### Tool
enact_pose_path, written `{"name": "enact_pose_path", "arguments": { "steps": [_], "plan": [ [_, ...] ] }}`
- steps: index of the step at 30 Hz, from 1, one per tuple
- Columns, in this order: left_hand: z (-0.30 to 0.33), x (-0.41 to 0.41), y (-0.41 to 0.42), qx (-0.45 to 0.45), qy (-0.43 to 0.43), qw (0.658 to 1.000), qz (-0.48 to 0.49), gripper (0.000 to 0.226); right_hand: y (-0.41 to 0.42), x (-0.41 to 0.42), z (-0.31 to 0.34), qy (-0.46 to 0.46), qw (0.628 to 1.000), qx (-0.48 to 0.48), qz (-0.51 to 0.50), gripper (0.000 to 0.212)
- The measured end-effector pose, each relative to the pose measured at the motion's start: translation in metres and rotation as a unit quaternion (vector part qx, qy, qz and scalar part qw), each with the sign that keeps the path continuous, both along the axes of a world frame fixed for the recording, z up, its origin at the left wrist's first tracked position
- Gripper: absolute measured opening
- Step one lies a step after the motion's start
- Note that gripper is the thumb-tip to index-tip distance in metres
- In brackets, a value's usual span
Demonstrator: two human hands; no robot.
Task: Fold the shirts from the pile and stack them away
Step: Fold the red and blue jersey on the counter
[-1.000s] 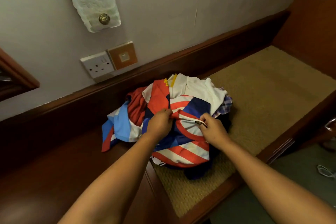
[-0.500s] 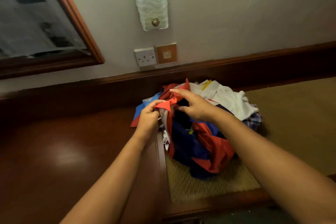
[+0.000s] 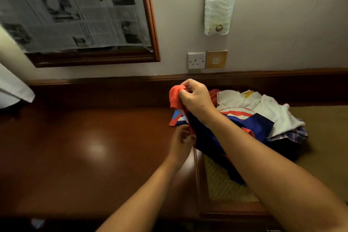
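Shirts (image 3: 263, 111) remain piled, none folded yet, as our right hand (image 3: 195, 96) and left hand (image 3: 181, 139) grip one red-and-blue shirt (image 3: 212, 133).

Dim room; wall lamp (image 3: 220, 0) glares, edges seemingly warped
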State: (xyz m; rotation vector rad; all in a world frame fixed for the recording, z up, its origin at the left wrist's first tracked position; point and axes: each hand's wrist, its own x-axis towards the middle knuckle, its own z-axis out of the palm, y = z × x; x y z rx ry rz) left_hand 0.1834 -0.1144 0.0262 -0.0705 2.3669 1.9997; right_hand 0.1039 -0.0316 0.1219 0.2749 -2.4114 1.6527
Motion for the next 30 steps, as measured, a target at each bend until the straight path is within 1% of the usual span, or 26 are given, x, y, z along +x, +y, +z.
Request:
{"name": "enact_pose_path", "arguments": {
  "steps": [3,6,9,10,11,13,15,16,17,19,20,21,23,24,25,27,29,30],
  "plan": [
    [-0.001,0.008,-0.042,0.044,-0.035,0.998,-0.037,0.016,-0.046,0.018,0.006,-0.001,0.999,-0.034,-0.02,0.004],
    [0.006,0.023,-0.088,0.081,-0.057,0.991,-0.09,0.027,-0.101,0.037,0.007,-0.007,0.995,-0.075,-0.06,0.005],
    [-0.001,0.03,-0.142,0.15,-0.084,0.982,-0.083,0.023,-0.15,0.054,0.015,-0.011,0.987,-0.129,-0.095,0.009],
    [0.0,0.034,-0.163,0.146,-0.088,0.983,-0.066,0.02,-0.161,0.056,0.018,-0.007,0.983,-0.144,-0.113,0.011],
    [-0.003,0.034,-0.184,0.105,-0.07,0.992,-0.028,0.017,-0.169,0.059,0.021,0.0,0.98,-0.148,-0.129,0.012],
    [-0.012,0.032,-0.226,0.076,-0.037,0.996,0.038,0.021,-0.176,0.065,0.019,0.017,0.978,-0.131,-0.159,0.01],
    [-0.009,0.026,-0.265,0.033,-0.002,0.993,0.11,0.01,-0.177,0.074,0.011,0.013,0.978,-0.101,-0.181,0.006],
    [0.0,0.024,-0.281,0.006,0.014,0.99,0.142,0.014,-0.177,0.079,0.005,0.01,0.978,-0.084,-0.189,0.006],
    [0.006,0.022,-0.298,-0.009,0.039,0.986,0.163,0.023,-0.177,0.085,0.0,0.01,0.978,-0.064,-0.196,0.008],
    [0.014,0.019,-0.327,-0.09,0.058,0.973,0.202,0.037,-0.177,0.095,-0.009,0.008,0.979,-0.021,-0.201,0.013],
    [0.018,0.021,-0.338,-0.145,0.049,0.966,0.21,0.038,-0.177,0.101,-0.015,0.004,0.98,0.002,-0.2,0.014],
    [0.021,0.022,-0.348,-0.204,0.032,0.957,0.206,0.032,-0.179,0.107,-0.019,-0.001,0.98,0.022,-0.199,0.015],
    [0.029,0.028,-0.36,-0.33,-0.007,0.929,0.168,0.019,-0.182,0.118,-0.029,-0.013,0.981,0.04,-0.192,0.015],
    [0.032,0.031,-0.365,-0.362,-0.016,0.921,0.146,0.018,-0.183,0.122,-0.033,-0.02,0.981,0.036,-0.188,0.016],
    [0.034,0.035,-0.369,-0.366,-0.022,0.921,0.134,0.018,-0.183,0.127,-0.035,-0.029,0.982,0.029,-0.186,0.017],
    [0.034,0.048,-0.37,-0.32,-0.019,0.939,0.125,0.014,-0.181,0.136,-0.036,-0.051,0.982,0.016,-0.183,0.018],
    [0.035,0.063,-0.366,-0.214,-0.004,0.97,0.111,0.006,-0.173,0.148,-0.033,-0.073,0.983,-0.007,-0.17,0.018],
    [0.038,0.07,-0.364,-0.17,0.004,0.98,0.103,0.006,-0.168,0.155,-0.031,-0.084,0.983,-0.023,-0.159,0.016]
  ]
}}
